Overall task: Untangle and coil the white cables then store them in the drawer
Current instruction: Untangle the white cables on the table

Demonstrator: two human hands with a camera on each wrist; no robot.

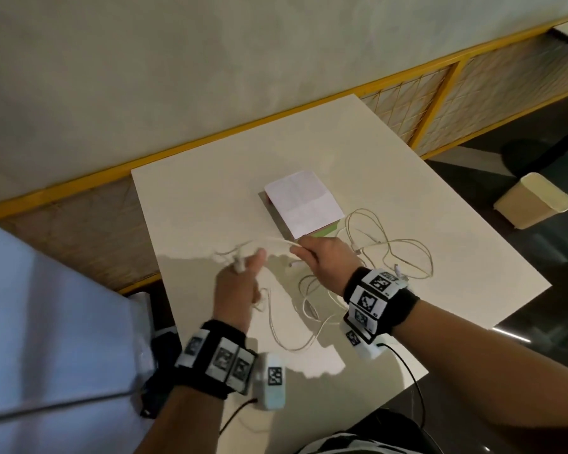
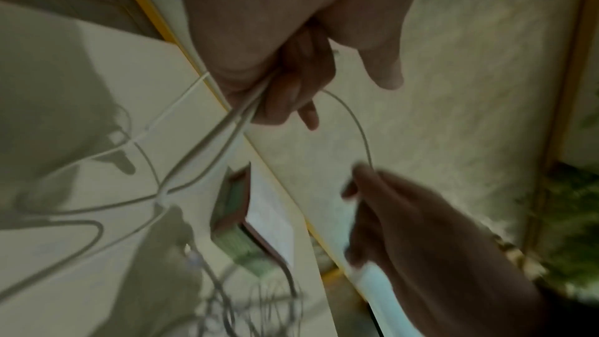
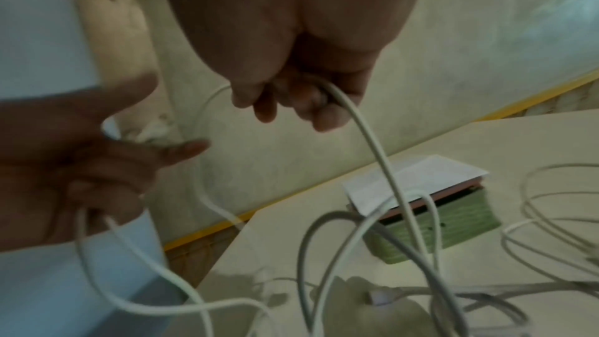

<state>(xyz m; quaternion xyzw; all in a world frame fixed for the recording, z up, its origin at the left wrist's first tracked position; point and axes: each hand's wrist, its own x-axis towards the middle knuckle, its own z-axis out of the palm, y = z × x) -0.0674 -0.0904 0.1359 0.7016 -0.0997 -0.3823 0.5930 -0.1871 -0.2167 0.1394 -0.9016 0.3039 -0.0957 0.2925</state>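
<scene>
Several thin white cables lie tangled on the white table, with loops running down to its near edge. My left hand hovers above the table and grips a few strands, a white plug sticking out by its fingers. My right hand grips one strand that stretches across to the left hand. In the left wrist view, the left hand clamps two strands. The right wrist view shows the right hand closed on a cable. No drawer is in view.
A thick green-edged book with a white sheet on top lies mid-table beside the cables. A beige bin stands on the dark floor to the right. A yellow-framed mesh rail runs along the wall. Pale blue fabric fills the left.
</scene>
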